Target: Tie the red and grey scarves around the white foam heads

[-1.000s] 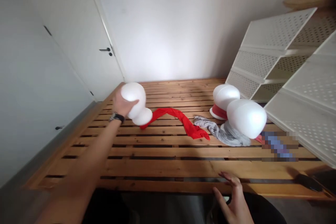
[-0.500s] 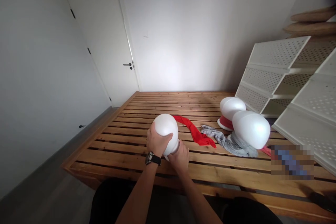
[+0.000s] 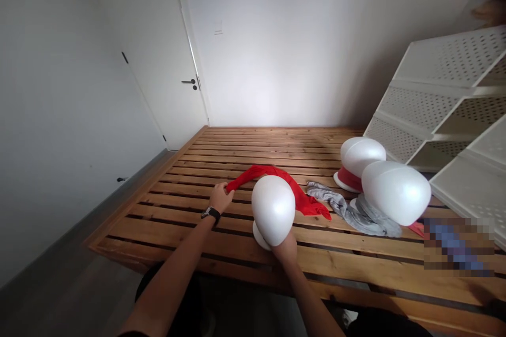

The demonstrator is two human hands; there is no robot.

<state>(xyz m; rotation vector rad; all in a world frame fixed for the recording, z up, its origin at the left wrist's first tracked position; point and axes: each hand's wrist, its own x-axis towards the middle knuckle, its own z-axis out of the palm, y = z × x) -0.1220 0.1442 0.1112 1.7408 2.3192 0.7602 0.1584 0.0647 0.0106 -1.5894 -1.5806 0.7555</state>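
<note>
A white foam head form (image 3: 273,209) stands on the wooden slatted platform (image 3: 221,221) near its front edge. My right hand (image 3: 285,246) grips the form at its base, fingers mostly hidden behind it. My left hand (image 3: 220,198), with a black watch on the wrist, pinches the left end of a red cloth (image 3: 276,179) that lies across the slats behind the form.
Two more white foam heads (image 3: 395,190) (image 3: 360,156) stand at the right, one on a red cloth, one on a grey cloth (image 3: 351,211). White perforated shelving (image 3: 443,110) leans at the far right. A white door (image 3: 158,63) is at the back left.
My left hand has let go of the foam head and moved left to take the end of the red cloth. The right hand now holds the head alone, slightly further right.
</note>
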